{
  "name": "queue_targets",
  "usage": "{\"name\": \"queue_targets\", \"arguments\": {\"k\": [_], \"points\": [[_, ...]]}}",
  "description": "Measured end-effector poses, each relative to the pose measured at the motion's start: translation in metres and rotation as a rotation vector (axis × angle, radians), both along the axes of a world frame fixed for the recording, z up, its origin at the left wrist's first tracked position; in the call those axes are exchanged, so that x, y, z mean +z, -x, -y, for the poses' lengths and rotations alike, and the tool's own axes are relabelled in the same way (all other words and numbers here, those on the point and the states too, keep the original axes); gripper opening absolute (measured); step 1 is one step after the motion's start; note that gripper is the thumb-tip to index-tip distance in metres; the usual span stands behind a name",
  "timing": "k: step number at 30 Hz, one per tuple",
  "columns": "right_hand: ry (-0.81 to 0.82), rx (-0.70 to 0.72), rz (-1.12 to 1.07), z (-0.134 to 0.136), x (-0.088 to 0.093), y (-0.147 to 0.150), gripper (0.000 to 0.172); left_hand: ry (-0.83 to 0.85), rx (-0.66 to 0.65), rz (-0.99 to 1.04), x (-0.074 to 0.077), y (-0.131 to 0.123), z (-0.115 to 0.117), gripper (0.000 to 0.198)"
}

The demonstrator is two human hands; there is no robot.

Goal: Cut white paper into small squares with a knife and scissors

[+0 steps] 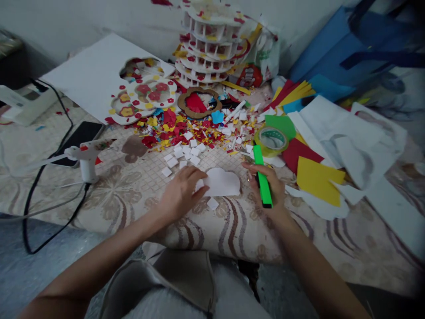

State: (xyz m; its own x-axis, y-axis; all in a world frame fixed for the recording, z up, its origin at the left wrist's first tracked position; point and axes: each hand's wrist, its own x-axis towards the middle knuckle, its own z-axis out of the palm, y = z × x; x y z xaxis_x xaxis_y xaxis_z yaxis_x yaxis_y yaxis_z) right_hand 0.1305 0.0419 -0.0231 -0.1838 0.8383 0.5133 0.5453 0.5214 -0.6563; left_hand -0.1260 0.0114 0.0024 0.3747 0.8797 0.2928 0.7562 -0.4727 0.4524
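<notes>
L hand (pixel 181 192) pins the white cutout (pixel 223 182) on the mat (pixel 232 223) w/ loose, flat fingers, R hand (pixel 270 190) grips the green cutter (pixel 262 175) just beside it, so a slip could prob. nick the L fingertips, which sit too near.

Dim, soft indoor light, faint shadows, slight blur throughout, dark vignetted corners, wide-angle edge stretch
</notes>
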Motion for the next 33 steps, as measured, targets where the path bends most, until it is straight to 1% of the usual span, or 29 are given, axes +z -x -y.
{"name": "queue_targets", "arguments": {"k": [3,6,9,13,18,20,22,25,26,29,31,33], "points": [[-0.024,-0.001,-0.011,-0.001,-0.003,-0.003,0.031,0.060,-0.104,-0.068,0.001,-0.033,0.006,0.019],[-0.059,-0.004,0.012,0.000,-0.001,-0.006,0.030,0.104,-0.125,-0.177,0.000,-0.060,0.006,0.017],[-0.061,0.008,0.046,0.001,0.003,-0.007,0.031,0.132,-0.124,-0.259,0.000,-0.074,0.002,0.017],[-0.021,0.053,0.033,0.005,0.005,-0.007,0.031,0.138,-0.106,-0.305,-0.002,-0.077,-0.003,0.018],[-0.009,0.113,0.017,0.006,0.003,-0.005,0.033,0.138,-0.098,-0.303,-0.003,-0.076,-0.005,0.017],[0.003,0.097,-0.029,0.007,0.005,-0.004,0.031,0.137,-0.100,-0.295,-0.004,-0.076,-0.005,0.017],[0.030,0.077,-0.133,0.011,0.009,-0.003,0.027,0.134,-0.095,-0.281,-0.005,-0.077,-0.005,0.017],[0.057,0.064,-0.325,0.026,0.017,-0.004,0.026,0.132,-0.086,-0.258,-0.007,-0.077,-0.004,0.017],[0.052,0.055,-0.351,0.033,0.019,-0.005,0.027,0.131,-0.084,-0.249,-0.007,-0.077,-0.004,0.017],[0.042,0.004,-0.332,0.056,0.020,-0.012,0.030,0.123,-0.085,-0.219,-0.010,-0.076,-0.004,0.018],[0.085,-0.046,-0.306,0.068,0.015,-0.016,0.028,0.120,-0.089,-0.208,-0.011,-0.075,-0.004,0.018],[0.164,-0.060,-0.209,0.074,0.007,-0.019,0.023,0.115,-0.092,-0.198,-0.012,-0.075,-0.005,0.018]]}}
